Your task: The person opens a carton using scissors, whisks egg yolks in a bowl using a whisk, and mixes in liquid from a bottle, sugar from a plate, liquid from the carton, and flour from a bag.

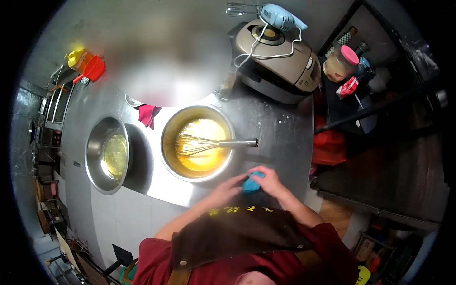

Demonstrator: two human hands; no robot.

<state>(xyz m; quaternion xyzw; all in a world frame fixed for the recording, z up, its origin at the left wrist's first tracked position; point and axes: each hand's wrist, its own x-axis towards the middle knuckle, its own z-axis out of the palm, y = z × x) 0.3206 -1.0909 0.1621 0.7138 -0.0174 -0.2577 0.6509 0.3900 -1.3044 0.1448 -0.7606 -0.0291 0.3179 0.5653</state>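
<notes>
At the table's front edge, close to my body, a small crumpled blue cloth (pixel 253 183) sits between my two hands. My right hand (pixel 270 181) is closed around its right side. My left hand (pixel 230 189) reaches in from the left with its fingers at the cloth; motion blurs them, so their grip is unclear. Just beyond is a deep metal pot (pixel 166 164) holding a yellow-orange liquid (pixel 197 166). A wire whisk (pixel 237 143) stands in it, its handle leaning over the right rim.
Left of the pot stands a metal bowl (pixel 93 161) with clear yellowish liquid. A dark red cloth (pixel 148 116) lies behind. A rice cooker (pixel 280 57) carries a light-blue hand mixer (pixel 280 18) and its cord. Shelving with jars (pixel 339 64) rises at right.
</notes>
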